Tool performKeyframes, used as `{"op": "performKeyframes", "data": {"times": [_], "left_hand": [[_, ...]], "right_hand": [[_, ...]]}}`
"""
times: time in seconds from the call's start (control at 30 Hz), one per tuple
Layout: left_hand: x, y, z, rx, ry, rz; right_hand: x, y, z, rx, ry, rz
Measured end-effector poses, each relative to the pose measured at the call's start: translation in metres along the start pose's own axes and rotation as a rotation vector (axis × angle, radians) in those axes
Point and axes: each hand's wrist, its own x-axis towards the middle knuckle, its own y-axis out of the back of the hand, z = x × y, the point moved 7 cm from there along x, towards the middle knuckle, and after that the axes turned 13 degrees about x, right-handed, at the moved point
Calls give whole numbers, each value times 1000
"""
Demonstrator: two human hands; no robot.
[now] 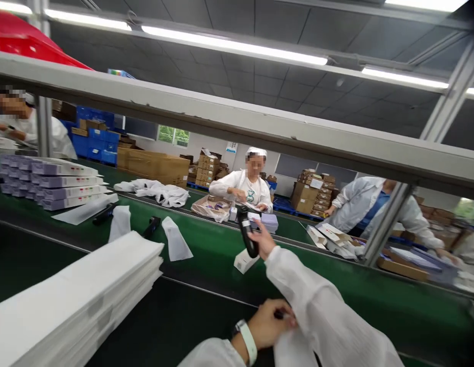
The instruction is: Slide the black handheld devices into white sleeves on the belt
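Note:
My right hand point(264, 239) is raised over the belt, its fingers closed round a black handheld device point(247, 232) that looks like a hair clipper. The device tilts, with its wider head at the top. Lower down, my left hand point(270, 322) has bent fingers pinched on a blurred white pouch point(294, 347); a small dark bit shows at the fingers, too unclear to name. A small white box point(245, 261) sits on the green belt behind my right hand. Farther left lie similar black devices point(151, 227) beside flat white pouches point(176, 239).
A tall stack of white sheets or pouches point(80, 295) fills the near left. Purple-and-white boxes point(64, 181) are piled beyond it. A metal shelf beam point(237, 120) crosses overhead. Across the green belt point(210, 255), a person point(244, 183) handles items; other people work at both sides.

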Motion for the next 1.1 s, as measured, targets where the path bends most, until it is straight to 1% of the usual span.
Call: {"op": "performKeyframes", "data": {"times": [0.03,0.07,0.13,0.2,0.23,0.33,0.5,0.57,0.6,0.67,0.73,0.77,0.8,0.87,0.9,0.97,1.0,1.03,1.07,1.1], "left_hand": [[-2,0,3,1,-15,10],[-3,1,6,-2,-28,16],[-3,3,15,-19,-32,0],[-3,3,26,-21,-40,-31],[-4,2,33,-18,-43,-46],[-9,-4,48,-3,-40,-61],[-8,-13,61,-84,-33,-30],[-4,-13,67,-119,-27,0],[-1,-12,72,-130,-36,34],[3,-7,87,-144,-82,117],[6,-2,107,-141,-151,199],[7,-1,118,-114,-182,231],[9,0,128,-66,-207,251],[12,-3,147,58,-249,263],[15,-6,156,120,-268,260],[21,-11,168,223,-296,257],[24,-12,171,272,-305,274],[25,-11,172,329,-307,313],[26,-8,169,389,-302,366],[24,-3,162,447,-289,425]], "right_hand": [[-21,26,-11,181,60,0],[-43,50,-19,306,85,5],[-84,88,-27,496,98,30],[-117,111,-26,554,73,65],[-128,116,-25,573,70,71],[-145,118,-21,628,82,43],[-145,100,-14,669,52,-80],[-146,96,-16,677,76,-107],[-147,94,-19,661,98,-130],[-152,91,-30,597,130,-225],[-158,92,-42,564,138,-320],[-160,97,-47,583,143,-326],[-162,102,-51,624,149,-304],[-167,112,-52,723,155,-253],[-171,111,-49,757,139,-271],[-180,96,-35,756,45,-413],[-184,88,-25,721,-10,-472],[-185,85,-15,672,-51,-480],[-182,87,-5,620,-72,-424],[-176,96,4,564,-75,-304]]}}
